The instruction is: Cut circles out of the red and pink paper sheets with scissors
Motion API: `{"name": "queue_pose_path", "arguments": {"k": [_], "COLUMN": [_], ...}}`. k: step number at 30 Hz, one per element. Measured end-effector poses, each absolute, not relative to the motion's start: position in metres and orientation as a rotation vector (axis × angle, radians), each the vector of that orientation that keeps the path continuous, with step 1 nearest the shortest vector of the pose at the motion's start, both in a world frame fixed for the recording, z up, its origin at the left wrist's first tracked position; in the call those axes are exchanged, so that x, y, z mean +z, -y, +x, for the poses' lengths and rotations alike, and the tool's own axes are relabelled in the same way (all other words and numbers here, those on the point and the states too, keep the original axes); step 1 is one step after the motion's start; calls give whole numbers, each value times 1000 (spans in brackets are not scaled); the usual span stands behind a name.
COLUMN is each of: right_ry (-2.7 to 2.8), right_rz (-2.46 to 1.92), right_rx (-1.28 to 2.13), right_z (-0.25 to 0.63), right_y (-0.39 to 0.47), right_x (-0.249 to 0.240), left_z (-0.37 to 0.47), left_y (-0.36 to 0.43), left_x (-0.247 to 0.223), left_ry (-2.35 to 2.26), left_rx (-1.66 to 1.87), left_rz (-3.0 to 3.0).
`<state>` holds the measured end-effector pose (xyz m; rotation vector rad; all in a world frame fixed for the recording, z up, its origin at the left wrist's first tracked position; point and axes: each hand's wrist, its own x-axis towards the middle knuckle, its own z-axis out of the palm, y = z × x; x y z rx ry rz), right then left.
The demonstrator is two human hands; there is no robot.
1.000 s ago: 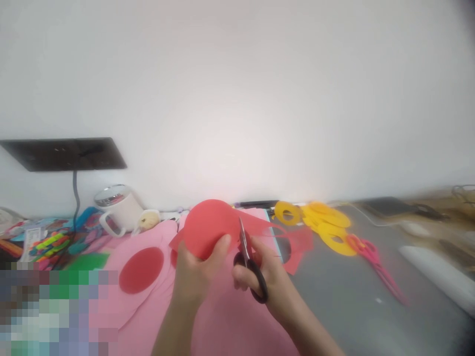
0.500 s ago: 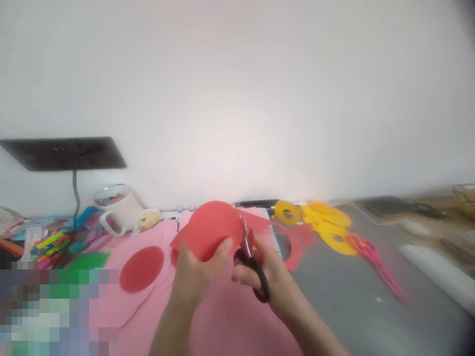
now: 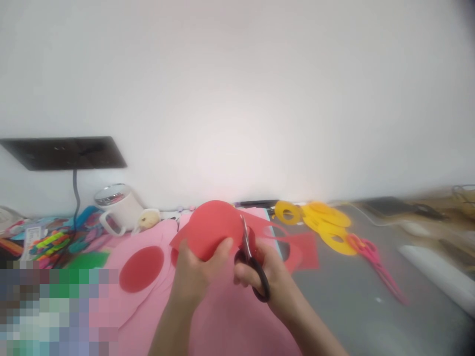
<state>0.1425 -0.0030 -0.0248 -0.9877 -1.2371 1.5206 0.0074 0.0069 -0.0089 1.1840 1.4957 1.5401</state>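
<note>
A sheet of red paper (image 3: 213, 225) with a rounded upper edge is pinched in my left hand (image 3: 200, 267), thumb on its face. My right hand (image 3: 261, 269) is closed around the dark handles of a pair of scissors (image 3: 245, 240). The blades point up at the right edge of the red paper. A cut red strip with a ring-like curve (image 3: 306, 249) trails off to the right behind my right hand. Pink paper (image 3: 237, 316) lies beneath both hands. To the left, a dark red circle (image 3: 141, 269) rests on pink cut shapes (image 3: 158, 247).
Yellow cut paper (image 3: 326, 220) and pink scissors (image 3: 378, 267) lie on the grey surface at the right. A white mug (image 3: 124, 210) and colourful craft pieces (image 3: 52, 247) stand at the left, near a wall with a dark socket panel (image 3: 67, 153).
The loose red strip at the right has shifted, its end now reaching farther right. Both hands and the scissors have hardly moved.
</note>
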Motion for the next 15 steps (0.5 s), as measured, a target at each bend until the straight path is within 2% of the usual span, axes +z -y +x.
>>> {"name": "queue_pose_path", "arguments": {"k": [15], "right_ry": [1273], "right_rz": [-1049], "right_rx": [1506], "right_z": [141], "right_y": [1], "right_x": [-18], "left_z": [9], "left_y": [-1], "left_x": [4], "left_ry": [-1541], "left_rx": [1414], "left_rz": [1187]}}
